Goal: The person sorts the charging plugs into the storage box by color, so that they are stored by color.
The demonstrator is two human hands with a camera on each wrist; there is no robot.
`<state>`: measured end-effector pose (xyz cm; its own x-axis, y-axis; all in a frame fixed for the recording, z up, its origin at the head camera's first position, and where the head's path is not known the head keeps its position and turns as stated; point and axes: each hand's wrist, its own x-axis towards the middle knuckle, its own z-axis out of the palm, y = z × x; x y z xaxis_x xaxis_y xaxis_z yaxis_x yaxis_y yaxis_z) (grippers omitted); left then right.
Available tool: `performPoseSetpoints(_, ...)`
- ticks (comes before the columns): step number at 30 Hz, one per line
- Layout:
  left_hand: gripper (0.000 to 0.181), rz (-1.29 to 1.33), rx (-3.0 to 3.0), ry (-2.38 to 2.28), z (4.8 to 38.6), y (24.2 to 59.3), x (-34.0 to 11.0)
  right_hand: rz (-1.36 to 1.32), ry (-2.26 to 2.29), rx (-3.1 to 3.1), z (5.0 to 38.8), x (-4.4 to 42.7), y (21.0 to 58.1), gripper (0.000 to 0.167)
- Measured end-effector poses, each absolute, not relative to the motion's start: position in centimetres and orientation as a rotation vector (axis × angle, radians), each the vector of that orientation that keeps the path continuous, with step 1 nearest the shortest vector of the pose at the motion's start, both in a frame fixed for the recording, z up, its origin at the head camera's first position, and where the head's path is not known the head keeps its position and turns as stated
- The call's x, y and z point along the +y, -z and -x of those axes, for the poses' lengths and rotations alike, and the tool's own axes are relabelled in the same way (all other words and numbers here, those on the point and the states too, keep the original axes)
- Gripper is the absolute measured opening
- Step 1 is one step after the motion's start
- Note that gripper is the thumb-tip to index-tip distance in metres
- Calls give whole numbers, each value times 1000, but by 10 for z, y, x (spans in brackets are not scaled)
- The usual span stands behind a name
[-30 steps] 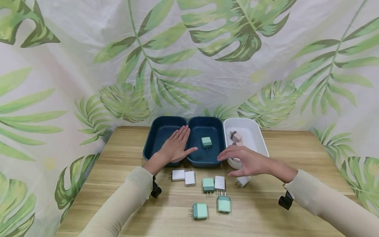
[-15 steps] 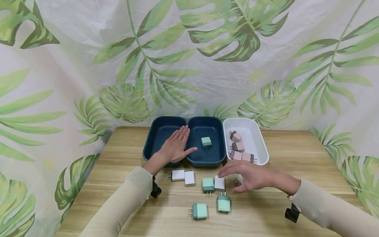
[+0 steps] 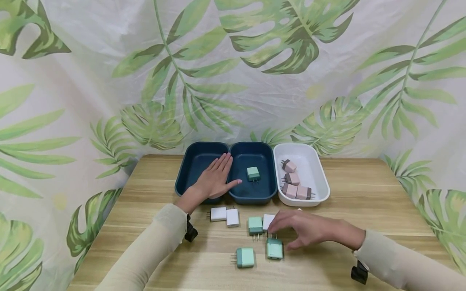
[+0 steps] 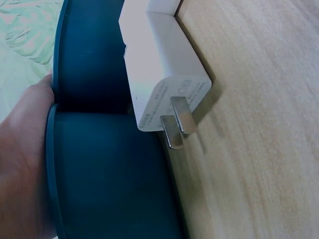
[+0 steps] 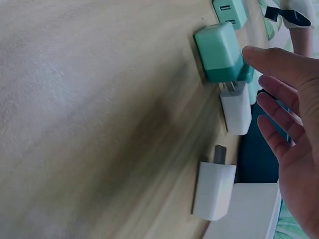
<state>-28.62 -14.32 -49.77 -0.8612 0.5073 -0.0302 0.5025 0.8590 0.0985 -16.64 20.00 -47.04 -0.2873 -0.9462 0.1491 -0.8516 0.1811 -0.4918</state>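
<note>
My left hand [image 3: 214,180] lies flat, fingers straight, over the adjoining rims of the left dark blue tray [image 3: 181,178] and the middle dark blue tray [image 3: 253,201]. Two white plug chargers, one [image 3: 218,214] beside the other [image 3: 232,217], lie just in front of it; the left wrist view shows one charger's prongs [image 4: 178,124]. My right hand [image 3: 313,228] hovers with bent, spread fingers and holds nothing. Closest to it is a green charger [image 3: 274,248], near the thumb [image 5: 264,57]; contact cannot be told. The hand partly covers a white charger [image 3: 268,220] and nearly hides another [image 5: 214,191].
Two more green chargers, one [image 3: 255,224] behind the other [image 3: 245,257], lie on the wooden table [image 3: 153,250]. One green charger [image 3: 253,173] sits in the middle tray. The white tray [image 3: 322,178] holds several pink chargers [image 3: 291,178]. A leaf-print cloth [image 3: 233,81] hangs behind.
My right hand has moved from above the white tray's front edge toward me, down to the green charger, uncovering the pink chargers. The left hand has stayed in place.
</note>
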Motion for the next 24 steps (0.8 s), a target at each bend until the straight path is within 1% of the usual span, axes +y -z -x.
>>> performPoseSetpoints(14, 101, -829, 2977, -157, 283, 494, -145, 1803, 756, 2213, 160, 195, 487, 51)
performPoseSetpoints(24, 100, -835, 2986, -147, 285, 497, -145, 1768, 766, 2205, 156, 191, 492, 46)
